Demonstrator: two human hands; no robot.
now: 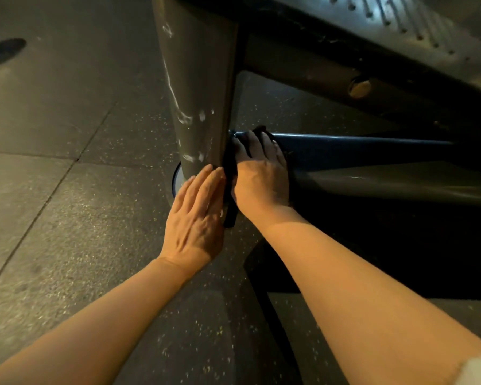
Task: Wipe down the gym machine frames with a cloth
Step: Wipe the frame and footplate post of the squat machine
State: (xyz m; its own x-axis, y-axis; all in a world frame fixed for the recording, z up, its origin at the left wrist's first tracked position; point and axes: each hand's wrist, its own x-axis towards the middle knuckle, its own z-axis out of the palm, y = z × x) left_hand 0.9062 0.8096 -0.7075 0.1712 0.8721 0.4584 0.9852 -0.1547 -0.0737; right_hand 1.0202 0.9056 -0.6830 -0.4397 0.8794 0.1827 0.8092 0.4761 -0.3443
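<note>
At nine o'clock of the joint, the left hand (196, 215) lies flat against the foot of the upright post (197, 87), its grip spread and holding nothing. Just at three o'clock of it, the right hand (257, 173) presses the dark cloth (229, 173) onto the low blue bar (358, 150) where it meets the post — fingers straight, grip flat on the fabric rather than pinching it. A loose tail of cloth hangs between the hands. With no pinch, the cloth could slide free or bunch under the palm, and the white smears up the post would likely go unwiped.
</note>
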